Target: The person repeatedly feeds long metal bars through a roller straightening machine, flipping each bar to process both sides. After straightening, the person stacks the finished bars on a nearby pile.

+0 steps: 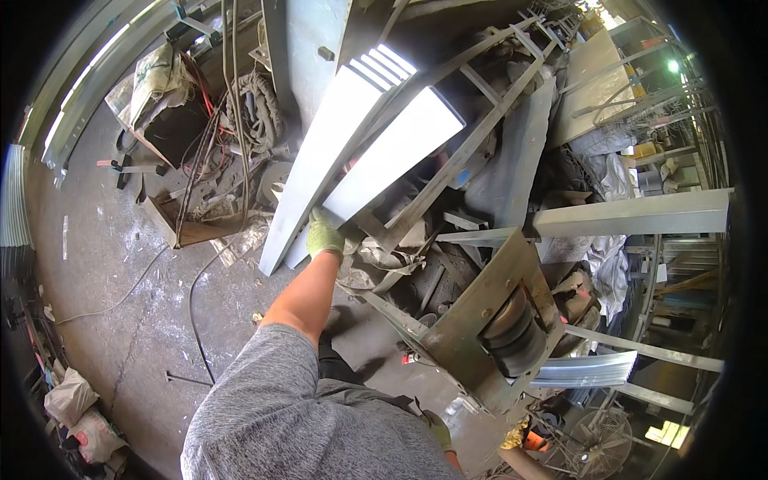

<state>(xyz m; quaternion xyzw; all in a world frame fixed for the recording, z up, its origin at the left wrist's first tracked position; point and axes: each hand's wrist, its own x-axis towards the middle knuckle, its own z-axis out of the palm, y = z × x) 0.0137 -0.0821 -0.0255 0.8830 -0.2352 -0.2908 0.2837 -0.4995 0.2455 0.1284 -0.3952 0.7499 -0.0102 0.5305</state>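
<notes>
My left hand, in a yellow-green glove, reaches forward at the end of my outstretched arm. It grips the lower edge of a long, bright metal panel, its fingers partly hidden. Just left of it, a second long silver panel runs alongside, with several stacked edges at its far end. Both panels slant away from me across a metal frame. Down at my right side hangs my right hand, also gloved. Much of it is behind my shirt, and its fingers are not clear.
To the right stands a rusty metal housing with a dark roller. Beyond the panels lies a ladder-like frame. A steel beam juts in from the right. On the left floor are cables and an open box; a fan stands lower right.
</notes>
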